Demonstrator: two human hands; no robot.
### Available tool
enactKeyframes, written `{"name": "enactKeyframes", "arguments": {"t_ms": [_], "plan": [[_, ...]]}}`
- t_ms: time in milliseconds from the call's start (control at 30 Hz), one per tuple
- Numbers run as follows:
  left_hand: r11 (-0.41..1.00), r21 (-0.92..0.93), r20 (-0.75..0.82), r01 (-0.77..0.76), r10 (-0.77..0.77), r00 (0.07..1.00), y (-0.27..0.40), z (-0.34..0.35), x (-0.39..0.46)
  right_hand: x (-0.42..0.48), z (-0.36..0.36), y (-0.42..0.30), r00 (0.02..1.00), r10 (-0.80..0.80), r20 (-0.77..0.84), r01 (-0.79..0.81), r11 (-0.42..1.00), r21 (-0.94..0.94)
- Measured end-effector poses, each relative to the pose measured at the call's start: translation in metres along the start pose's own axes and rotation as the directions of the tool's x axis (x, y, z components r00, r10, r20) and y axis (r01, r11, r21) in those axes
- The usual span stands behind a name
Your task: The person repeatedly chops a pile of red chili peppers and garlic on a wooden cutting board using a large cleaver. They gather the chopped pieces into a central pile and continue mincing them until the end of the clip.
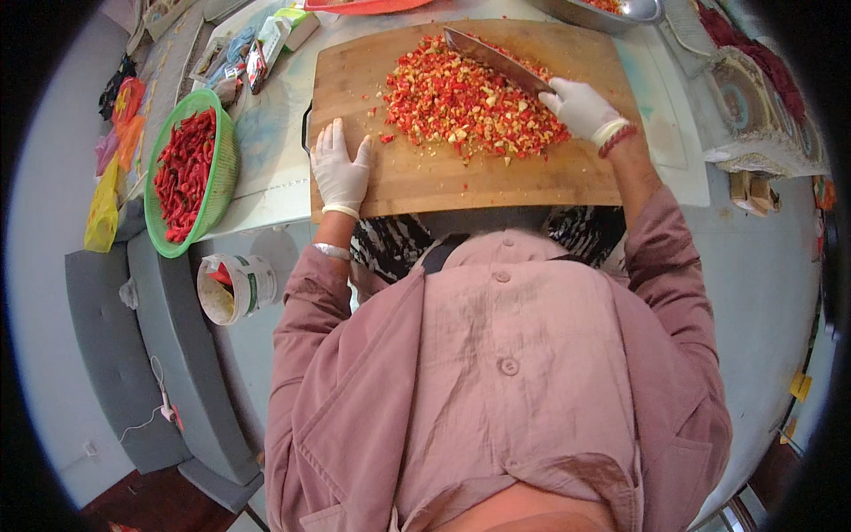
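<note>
My right hand (582,110), in a thin white glove, grips the handle of a broad kitchen cleaver (498,61). The blade slants up and to the left over the far side of a heap of chopped red chillies (459,100) mixed with pale chopped bits that look like garlic. Under the heap lies a large wooden cutting board (425,186). Gloved as well, my left hand (340,163) rests flat on the board's left edge with its fingers spread, holding nothing. A few loose bits lie between that hand and the heap.
A green plastic colander (229,143) of whole red chillies stands at the table's left edge. Beyond the board are a red basin (369,6) and a metal bowl (631,16). Tissue packs (296,30) and small items crowd the back left. A white bucket (236,289) stands below on the floor.
</note>
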State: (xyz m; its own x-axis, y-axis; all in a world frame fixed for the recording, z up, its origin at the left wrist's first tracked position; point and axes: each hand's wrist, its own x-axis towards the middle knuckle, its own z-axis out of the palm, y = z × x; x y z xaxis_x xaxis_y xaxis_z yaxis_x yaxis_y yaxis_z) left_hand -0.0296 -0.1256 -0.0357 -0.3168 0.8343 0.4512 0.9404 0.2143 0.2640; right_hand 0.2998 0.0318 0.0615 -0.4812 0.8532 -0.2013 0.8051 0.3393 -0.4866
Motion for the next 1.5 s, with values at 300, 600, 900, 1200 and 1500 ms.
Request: {"name": "enactKeyframes", "arguments": {"t_ms": [300, 600, 900, 1200, 1500], "plan": [[1.0, 0.01, 0.002, -0.003, 0.003, 1.0, -0.002, 0.0, -0.002, -0.008, -0.017, -0.008, 0.994, -0.078, -0.08, 0.088, 0.987, 0.132], [1.0, 0.013, 0.008, 0.009, -0.009, 1.0, -0.003, 0.001, -0.003, -0.006, -0.009, -0.009, 0.987, -0.138, -0.08, 0.135, 0.99, -0.042], [1.0, 0.007, 0.018, 0.004, -0.004, 1.0, -0.002, 0.001, -0.003, 0.001, 0.01, 0.003, 0.999, -0.036, -0.006, 0.036, 0.995, -0.095], [1.0, 0.021, 0.018, 0.006, -0.007, 1.0, -0.002, 0.0, -0.001, -0.002, -0.012, -0.003, 0.972, -0.173, -0.157, 0.168, 0.985, -0.044], [1.0, 0.005, 0.005, 0.011, -0.011, 1.0, -0.004, 0.002, -0.003, -0.005, -0.008, -0.01, 0.996, -0.067, -0.054, 0.066, 0.998, -0.005]]}}
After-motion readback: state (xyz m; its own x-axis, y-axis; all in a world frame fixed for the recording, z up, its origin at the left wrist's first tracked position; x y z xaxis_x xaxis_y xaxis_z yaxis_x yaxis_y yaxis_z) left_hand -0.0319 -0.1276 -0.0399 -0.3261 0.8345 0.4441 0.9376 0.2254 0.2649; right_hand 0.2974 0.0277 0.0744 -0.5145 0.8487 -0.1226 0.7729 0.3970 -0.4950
